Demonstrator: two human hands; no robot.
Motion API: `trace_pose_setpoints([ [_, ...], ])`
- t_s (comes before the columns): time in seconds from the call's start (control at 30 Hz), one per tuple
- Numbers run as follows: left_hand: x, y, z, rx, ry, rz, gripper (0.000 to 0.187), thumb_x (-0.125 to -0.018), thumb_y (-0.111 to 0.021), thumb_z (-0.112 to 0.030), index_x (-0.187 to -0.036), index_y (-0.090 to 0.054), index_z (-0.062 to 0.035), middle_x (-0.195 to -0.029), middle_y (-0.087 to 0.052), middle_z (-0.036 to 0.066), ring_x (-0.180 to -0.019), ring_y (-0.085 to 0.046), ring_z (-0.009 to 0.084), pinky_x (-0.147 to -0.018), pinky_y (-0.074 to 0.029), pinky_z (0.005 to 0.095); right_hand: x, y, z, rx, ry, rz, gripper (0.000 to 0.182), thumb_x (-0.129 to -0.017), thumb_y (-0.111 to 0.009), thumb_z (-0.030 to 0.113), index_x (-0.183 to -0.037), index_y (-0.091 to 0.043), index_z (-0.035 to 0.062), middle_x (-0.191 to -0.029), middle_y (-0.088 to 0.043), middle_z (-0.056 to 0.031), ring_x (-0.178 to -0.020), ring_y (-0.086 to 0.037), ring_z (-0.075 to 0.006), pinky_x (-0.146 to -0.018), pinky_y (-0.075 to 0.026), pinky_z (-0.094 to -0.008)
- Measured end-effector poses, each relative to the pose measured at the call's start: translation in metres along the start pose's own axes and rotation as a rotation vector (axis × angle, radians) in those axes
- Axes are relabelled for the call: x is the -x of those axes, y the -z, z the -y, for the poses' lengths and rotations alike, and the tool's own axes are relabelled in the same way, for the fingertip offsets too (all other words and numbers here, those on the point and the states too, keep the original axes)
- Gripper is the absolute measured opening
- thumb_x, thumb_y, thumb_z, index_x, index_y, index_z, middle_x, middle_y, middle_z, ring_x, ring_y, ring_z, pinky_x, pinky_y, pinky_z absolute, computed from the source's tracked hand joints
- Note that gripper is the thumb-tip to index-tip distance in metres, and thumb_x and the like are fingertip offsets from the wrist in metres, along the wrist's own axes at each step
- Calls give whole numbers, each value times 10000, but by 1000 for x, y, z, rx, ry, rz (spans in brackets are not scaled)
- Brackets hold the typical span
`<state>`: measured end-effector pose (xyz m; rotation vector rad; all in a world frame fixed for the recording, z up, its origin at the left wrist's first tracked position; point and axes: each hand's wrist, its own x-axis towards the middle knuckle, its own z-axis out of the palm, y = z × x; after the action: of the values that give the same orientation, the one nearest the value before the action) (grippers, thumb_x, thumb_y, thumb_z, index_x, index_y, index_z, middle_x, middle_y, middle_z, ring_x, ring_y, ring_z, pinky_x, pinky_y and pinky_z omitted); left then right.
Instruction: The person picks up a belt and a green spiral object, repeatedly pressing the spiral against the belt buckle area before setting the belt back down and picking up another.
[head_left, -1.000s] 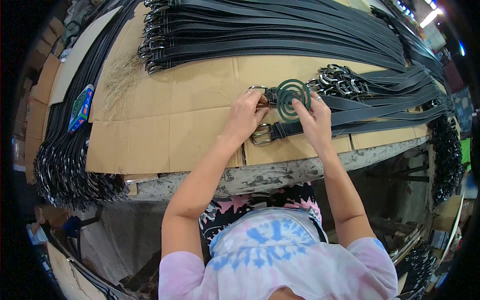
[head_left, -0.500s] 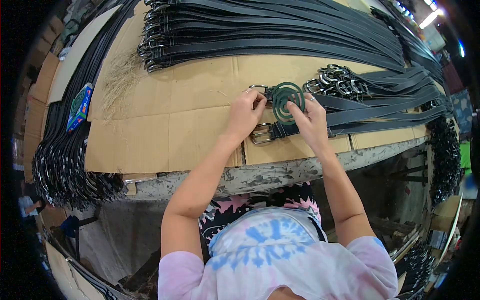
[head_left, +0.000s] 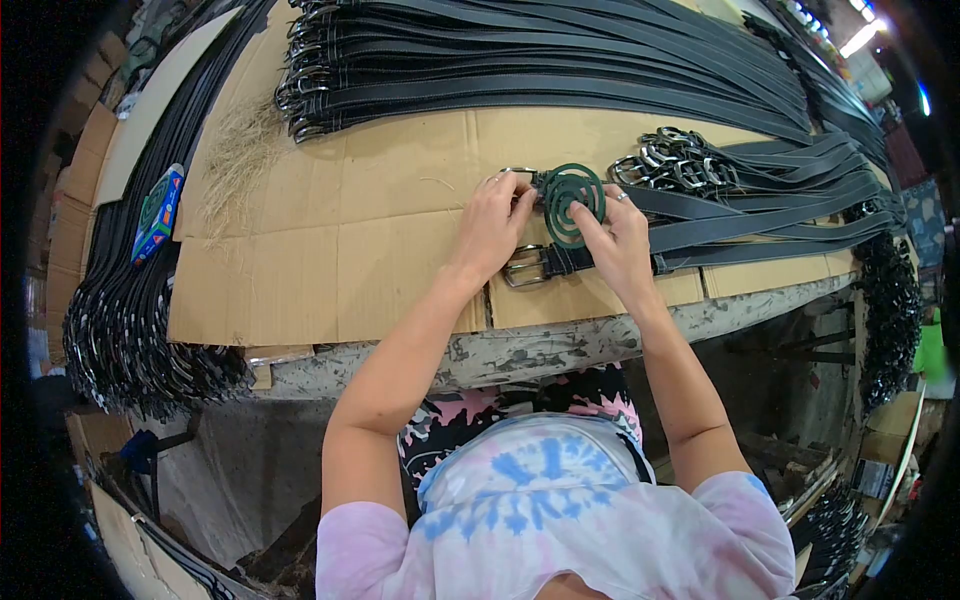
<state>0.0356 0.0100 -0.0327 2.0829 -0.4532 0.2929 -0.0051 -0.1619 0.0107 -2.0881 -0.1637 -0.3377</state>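
Note:
A dark green mosquito coil (head_left: 553,208) is in my right hand (head_left: 624,242), the thumb pressed on its spiral. My left hand (head_left: 488,225) is closed at the buckle end of a black belt (head_left: 540,180), just left of the coil; its fingertips partly hide that buckle. Below the coil, a second belt lies on the cardboard (head_left: 390,260) with its silver buckle (head_left: 526,267) pointing left. Both belts' straps run off to the right, passing under my right hand and the coil.
A thick row of black belts (head_left: 560,60) lies across the back. Bunched buckles (head_left: 680,160) sit at the right. Left are hanging belts (head_left: 150,330), a blue mosquito-coil box (head_left: 158,215) and loose straw-like fibres (head_left: 240,160). The table's rounded front edge (head_left: 540,350) is near my lap.
The coil and my right hand have shifted very slightly left. My left hand stays at the belt's buckle end, its fingers moved a little.

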Motion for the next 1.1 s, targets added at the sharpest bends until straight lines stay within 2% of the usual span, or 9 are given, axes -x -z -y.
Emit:
trace_pose_setpoints([
  [0.17, 0, 1, -3, 4, 49, 47, 162, -928, -548, -149, -924, -538, 12, -898, -611, 178, -892, -563, 354, -788, -441, 435, 0, 1, 3, 12, 2, 11, 199, -846, -614, 117, -923, -692, -49, -972, -655, -205, -879, -639, -320, -769, -491, -373],
  [0.4, -1, -1, 1, -18, 57, 39, 167, -945, -533, -151, -934, -525, 16, -904, -610, 186, -902, -563, 354, -786, -441, 441, 0, 2, 2, -50, -42, 11, 197, -845, -623, 111, -925, -689, -56, -951, -648, -185, -855, -635, -282, -742, -488, -355],
  [0.5, -2, -1, 4, 159, 153, 24, 165, -941, -541, -146, -944, -527, 19, -903, -613, 189, -924, -570, 346, -799, -448, 434, 0, 6, 1, -101, -82, -42, 185, -872, -612, 105, -919, -677, -61, -909, -632, -127, -808, -612, -195, -702, -474, -313],
  [0.6, -7, -2, 5, 196, 218, 13, 189, -917, -574, -147, -991, -532, 22, -936, -616, 186, -937, -580, 342, -813, -460, 420, -2, 14, -7, -291, -124, -265, 177, -918, -594, 114, -892, -649, -52, -853, -581, -36, -761, -517, -85, -656, -420, -259],
  [0.67, -16, -5, 15, 22, -1, -122, 273, -891, -638, -181, -1068, -587, 21, -961, -611, 137, -759, -601, 207, -694, -492, 300, -2, 19, -17, -295, -125, -292, 174, -917, -594, 113, -887, -644, -51, -846, -578, -33, -752, -509, -84, -651, -412, -255],
  [0.8, -42, -2, 9, -97, -4, 78, 324, -829, -705, -187, -1084, -645, 4, -1019, -594, 136, -749, -598, 211, -690, -493, 320, -3, 24, -18, -290, -112, -292, 178, -915, -597, 117, -865, -635, -50, -831, -576, -28, -730, -492, -83, -634, -397, -252],
  [0.9, -53, -8, -2, -3, 22, 146, 289, -797, -732, -182, -1027, -696, -11, -933, -609, 134, -749, -600, 217, -692, -495, 338, -3, 21, -13, -237, -79, -256, 179, -907, -600, 120, -870, -645, -49, -825, -581, -37, -709, -496, -89, -614, -399, -262],
  [0.97, -54, -11, -5, 40, 73, 191, 224, -798, -713, -181, -950, -714, -17, -874, -621, 159, -793, -617, 290, -712, -499, 372, -5, 18, -13, -188, -62, -244, 177, -901, -602, 119, -874, -651, -49, -821, -585, -45, -692, -499, -95, -600, -400, -267],
  [1.1, -47, -18, 1, 114, 37, 64, 175, -805, -704, -152, -888, -707, 3, -824, -617, 156, -731, -618, 275, -676, -500, 364, -6, 13, -12, -85, -66, -203, 177, -875, -614, 114, -871, -659, -56, -792, -584, -84, -648, -508, -114, -567, -408, -285],
])
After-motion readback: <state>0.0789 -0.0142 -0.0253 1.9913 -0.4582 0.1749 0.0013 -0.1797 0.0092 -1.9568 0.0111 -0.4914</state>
